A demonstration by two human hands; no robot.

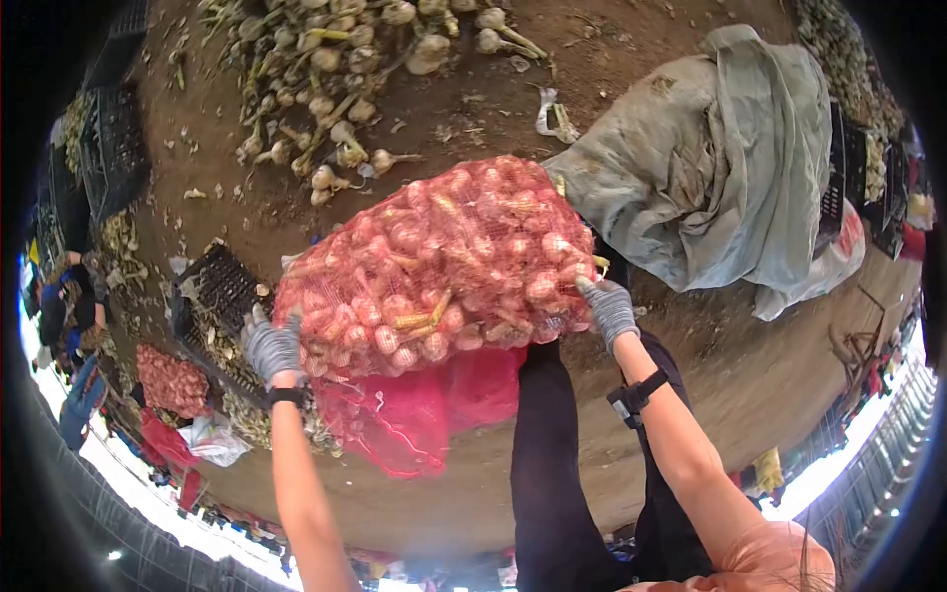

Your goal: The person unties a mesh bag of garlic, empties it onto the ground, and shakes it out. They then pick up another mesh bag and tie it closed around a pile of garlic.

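A red mesh sack of garlic [444, 266] lies tilted in front of my legs, packed full of bulbs with a few stalks showing. My left hand [271, 347], in a grey glove, grips its left end. At the lower right corner, my gloved right hand [609, 311] has its fingers hooked on the mesh. The undersides of both grips are hidden. An unfilled pink part of mesh [414, 409] hangs below the sack toward me.
Loose garlic with stalks [335, 69] is heaped on the dirt floor ahead. A grey-green tarp [730, 168] lies crumpled at right. A black crate [222, 296] stands at left, near another filled red sack [172, 381]. People [79, 395] are at the far left.
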